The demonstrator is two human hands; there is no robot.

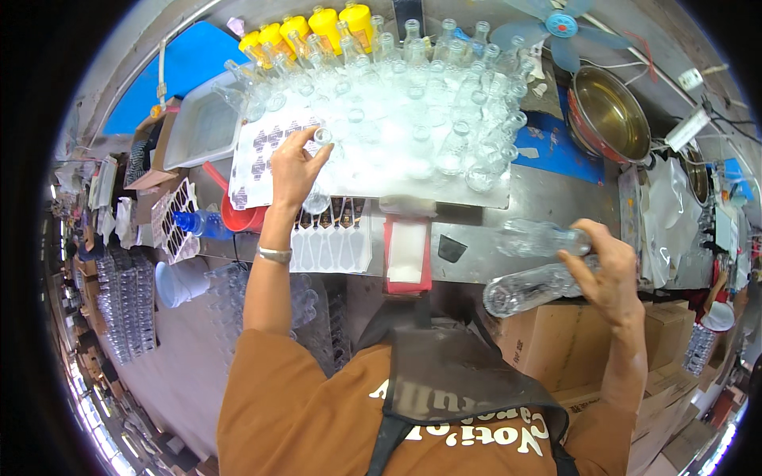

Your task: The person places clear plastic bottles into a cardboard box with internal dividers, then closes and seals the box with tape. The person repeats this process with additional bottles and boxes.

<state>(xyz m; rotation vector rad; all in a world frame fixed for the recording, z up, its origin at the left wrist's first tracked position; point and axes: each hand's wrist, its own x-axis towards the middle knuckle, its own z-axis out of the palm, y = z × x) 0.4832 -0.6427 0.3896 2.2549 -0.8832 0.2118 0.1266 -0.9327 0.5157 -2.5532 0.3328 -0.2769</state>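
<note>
Three clear bottles in hand

The left hand point(298, 168) grasps one clear bottle point(316, 201) by its neck, at the near left edge of the bottle group. The right hand point(607, 266) grips two clear bottles point(528, 295) side by side by their necks, over the worktop's point(563, 192) near right edge, bases pointing left.

Farther out, many clear bottles point(456, 151) stand crowded on a white sheet point(365, 181). Near the left forearm are a printed sheet point(332, 247) and a red scoop point(236, 214); right of these sits a red box point(409, 252). Yellow bottles point(324, 28) line the far left, with a blue fan point(561, 25) far right and a round metal pan point(609, 111) nearer.
</note>
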